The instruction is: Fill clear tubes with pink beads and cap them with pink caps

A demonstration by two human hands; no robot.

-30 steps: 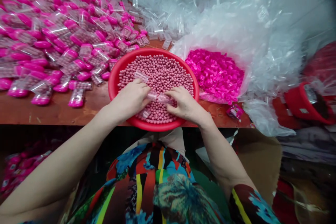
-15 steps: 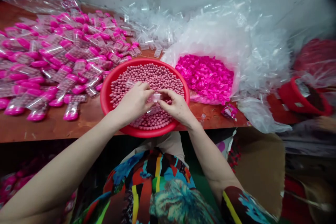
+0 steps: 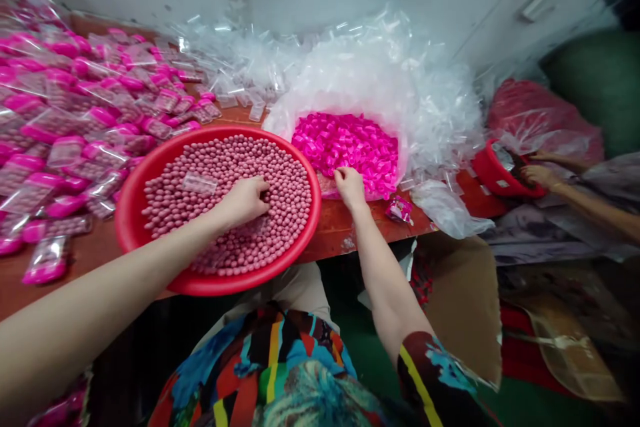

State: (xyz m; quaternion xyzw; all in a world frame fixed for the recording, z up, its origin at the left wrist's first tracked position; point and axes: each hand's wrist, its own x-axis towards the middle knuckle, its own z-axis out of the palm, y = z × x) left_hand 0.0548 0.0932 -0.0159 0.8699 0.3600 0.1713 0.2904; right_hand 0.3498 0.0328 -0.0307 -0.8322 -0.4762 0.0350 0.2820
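A red basin (image 3: 127, 213) full of round pink beads (image 3: 225, 167) sits at the table's front edge. Over the beads, my left hand (image 3: 246, 201) is closed with curled fingers. A faint clear plastic container shows just below those fingers, partly hidden among the beads. Another clear container (image 3: 200, 183) lies on the beads to the left of the hand. My right hand (image 3: 351, 187) is at the near left edge of the heap of bright pink plastic caps (image 3: 350, 143), its fingers pinched together. What is between them is hidden.
Several filled clear containers with pink caps (image 3: 65, 113) are heaped at left. Clear empty containers (image 3: 240, 73) and a clear plastic bag (image 3: 360, 73) stand behind. A small pink packet (image 3: 399, 209) lies right. Another person's hands (image 3: 543, 173) work in a red tub (image 3: 495, 170).
My hands have parted from over the basin, where they held a clear container together. My right hand has moved right to the pink caps; my left stays over the beads. The view has turned right.
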